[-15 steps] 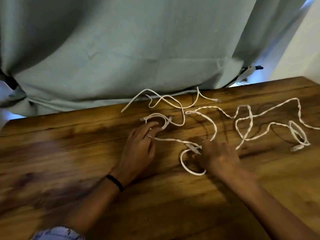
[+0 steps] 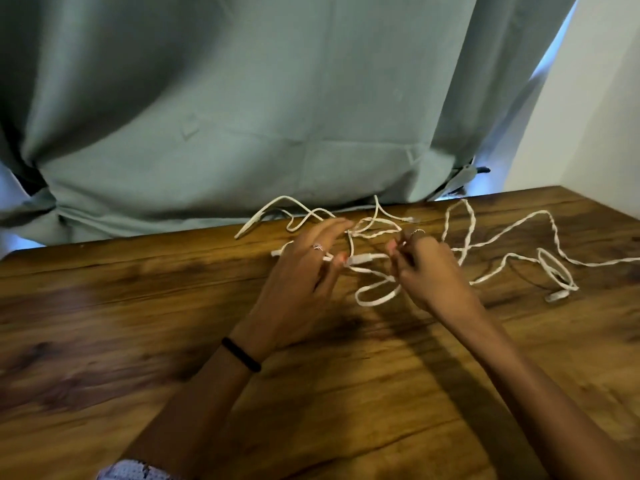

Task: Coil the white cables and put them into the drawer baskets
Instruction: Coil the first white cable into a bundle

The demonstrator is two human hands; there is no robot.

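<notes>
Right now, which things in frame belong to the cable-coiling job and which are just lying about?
Job:
- white cables, loose and tangled on the wooden table
- left hand and right hand, each pinching the cable stretch between them

Not the job:
- green curtain behind the table
- black wristband on the left wrist

No drawer baskets in view.

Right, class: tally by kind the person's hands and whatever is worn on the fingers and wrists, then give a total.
Hands: 2, left hand and right hand
Rings: 2
Black wristband: 1
Total: 5
</notes>
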